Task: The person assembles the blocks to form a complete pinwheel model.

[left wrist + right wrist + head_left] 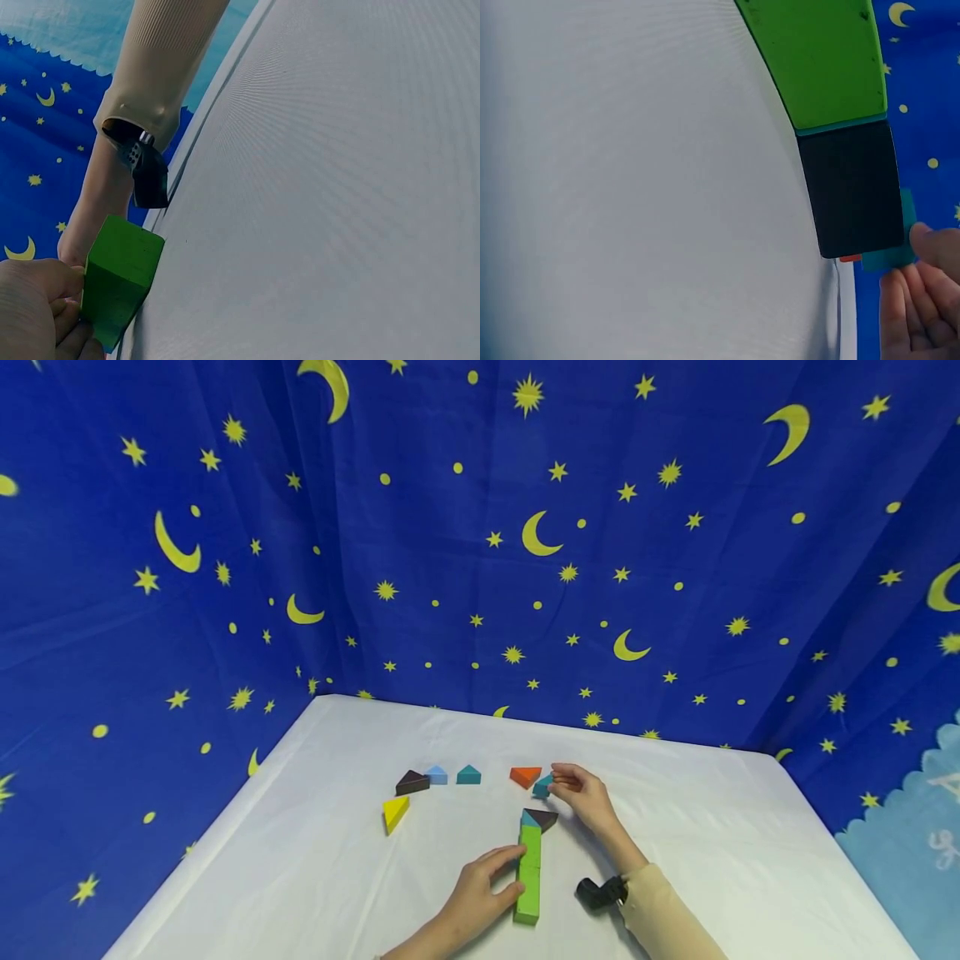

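Note:
Two green blocks (pixel 529 889) lie end to end in a row on the white table. My left hand (pixel 480 889) is at their left side, thumb and forefinger spread apart and touching that side. In the left wrist view, a green block (pixel 120 266) stands beside the left hand (pixel 34 307). A blue triangular block (pixel 528 819) and a black triangular block (pixel 543 819) meet at the row's far end. Beyond them, my right hand (pixel 587 797) pinches a teal triangular block (pixel 542 787) between thumb and fingers, beside an orange triangular block (pixel 525 776).
To the left lie a dark brown triangular block (pixel 412 783), a light blue one (pixel 437 775), a teal one (pixel 468 775) and a yellow one (pixel 395 814). A black device (pixel 600 893) sits at the right wrist. Blue curtains (pixel 450 543) with stars and moons surround the table (pixel 300 860).

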Available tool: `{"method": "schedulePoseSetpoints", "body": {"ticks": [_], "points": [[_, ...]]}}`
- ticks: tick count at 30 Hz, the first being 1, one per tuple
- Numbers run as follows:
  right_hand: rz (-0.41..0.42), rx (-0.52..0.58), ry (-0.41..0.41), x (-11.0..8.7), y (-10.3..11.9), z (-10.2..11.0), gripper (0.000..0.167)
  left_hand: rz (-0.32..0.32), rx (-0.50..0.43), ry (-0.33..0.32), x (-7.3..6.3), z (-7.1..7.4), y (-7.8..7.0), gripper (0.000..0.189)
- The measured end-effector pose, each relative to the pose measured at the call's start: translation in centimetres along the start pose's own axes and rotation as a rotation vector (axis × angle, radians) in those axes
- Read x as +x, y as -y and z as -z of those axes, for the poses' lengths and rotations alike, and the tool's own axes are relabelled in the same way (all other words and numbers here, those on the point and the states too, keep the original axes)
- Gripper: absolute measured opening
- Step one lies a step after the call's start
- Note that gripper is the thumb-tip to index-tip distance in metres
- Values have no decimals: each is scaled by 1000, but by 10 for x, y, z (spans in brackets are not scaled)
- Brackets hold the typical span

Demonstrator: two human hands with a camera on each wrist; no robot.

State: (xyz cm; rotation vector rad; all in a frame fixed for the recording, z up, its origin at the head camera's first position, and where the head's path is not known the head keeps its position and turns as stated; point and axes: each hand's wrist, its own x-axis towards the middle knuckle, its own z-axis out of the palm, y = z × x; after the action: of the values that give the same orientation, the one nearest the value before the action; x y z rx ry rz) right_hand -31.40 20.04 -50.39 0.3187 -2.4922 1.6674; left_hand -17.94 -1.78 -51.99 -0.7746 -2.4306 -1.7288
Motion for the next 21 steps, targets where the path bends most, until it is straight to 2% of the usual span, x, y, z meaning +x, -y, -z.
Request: {"method": "schedulePoseSetpoints", "body": {"ticks": [5,12,15,21], "points": [[9,46,98,-4,6,0,37,-22,12,-8,0,0,1,43],[-15,80,248,-11,15,2,39,6,-5,3,0,-1,1,43],[-5,60,274,-14,26,3,38,-8,4,-4,0,0,1,43],[0,-6,269,-18,39,3,35,-36,26,-16,0,0,1,43]]}}
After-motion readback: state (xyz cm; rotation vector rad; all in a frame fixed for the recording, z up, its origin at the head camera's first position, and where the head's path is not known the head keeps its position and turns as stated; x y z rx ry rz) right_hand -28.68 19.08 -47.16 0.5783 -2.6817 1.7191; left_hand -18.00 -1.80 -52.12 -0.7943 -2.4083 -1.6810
